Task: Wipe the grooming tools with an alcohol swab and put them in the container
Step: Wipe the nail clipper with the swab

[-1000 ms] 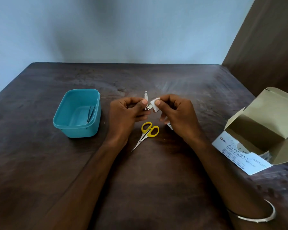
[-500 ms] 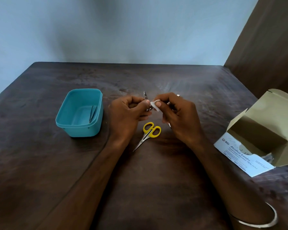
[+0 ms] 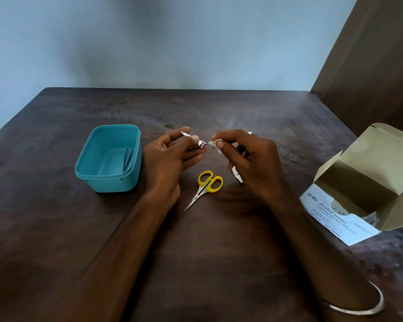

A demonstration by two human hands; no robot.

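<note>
The swab (image 3: pixel 215 143) and the nail clipper (image 3: pixel 194 140) were in contact half a second ago; they now stand slightly apart, with a narrow gap between the swab edge and the clipper's jaw end. The clipper has also turned, from pointing up to lying nearly level, lever end toward the container. Judged from this, the wiping stroke on this tool is finished or paused, and the transfer to the container is likely the next step.

Left hand (image 3: pixel 172 159): grip closed on the nail clipper, thumb and fingers pinching its body, held above the worktop (image 3: pixel 56 228). Right hand (image 3: pixel 249 163): grip closed on the white alcohol swab, pinched between thumb and forefinger. The same hand also appears to hold a torn wrapper (image 3: pixel 237 174) under its lower fingers; this is partly hidden.

The teal container (image 3: pixel 107 180) stands on the worktop just left of the left hand. It already holds one slim metal tool, probably tweezers (image 3: pixel 127 159), lying against its right inner wall.

The yellow-handled scissors (image 3: pixel 206 185) lie flat on the worktop below and between the two hands, tips pointing toward the person. Neither hand touches them; they remain to be wiped.

The open alcohol swab box (image 3: pixel 363 189) lies at the right edge of the worktop, well apart from the hands.
</note>
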